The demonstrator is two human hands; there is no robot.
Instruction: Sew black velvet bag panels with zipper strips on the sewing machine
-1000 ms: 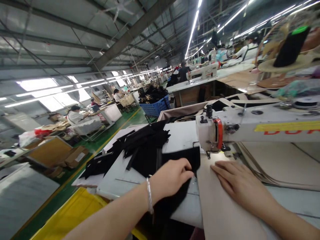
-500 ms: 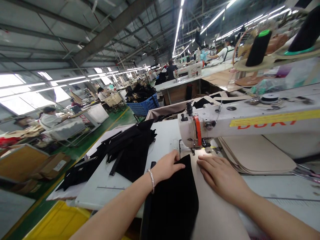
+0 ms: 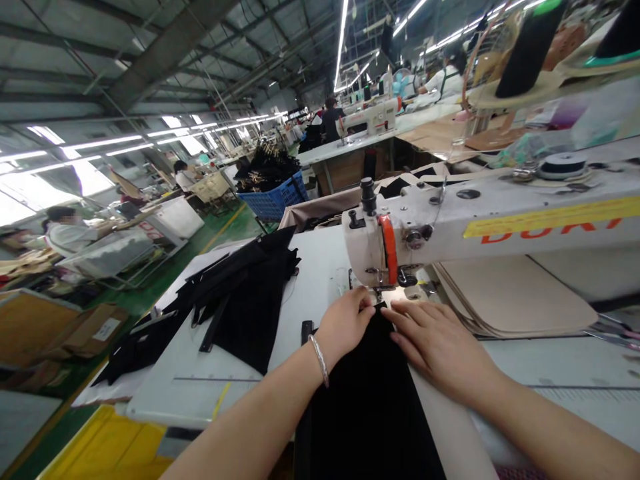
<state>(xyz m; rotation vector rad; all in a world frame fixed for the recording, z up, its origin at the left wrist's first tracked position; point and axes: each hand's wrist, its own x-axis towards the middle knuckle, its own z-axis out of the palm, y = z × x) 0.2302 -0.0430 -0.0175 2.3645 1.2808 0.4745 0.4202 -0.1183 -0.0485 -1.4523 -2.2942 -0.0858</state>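
White tabletop [image 3: 320, 273]: black fabric [image 3: 375, 400] lies under the left hand [image 3: 349, 322].

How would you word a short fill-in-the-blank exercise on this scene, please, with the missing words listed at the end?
The ____ hand wears a round silver metal bracelet.
The right hand lies palm ____ at the edge of the long flat black cloth piece.
On the white metal sewing machine, the long strip above the red letters is ____.
The rectangular plastic crate heaped with dark items is ____.
Missing words: left; down; yellow; blue.
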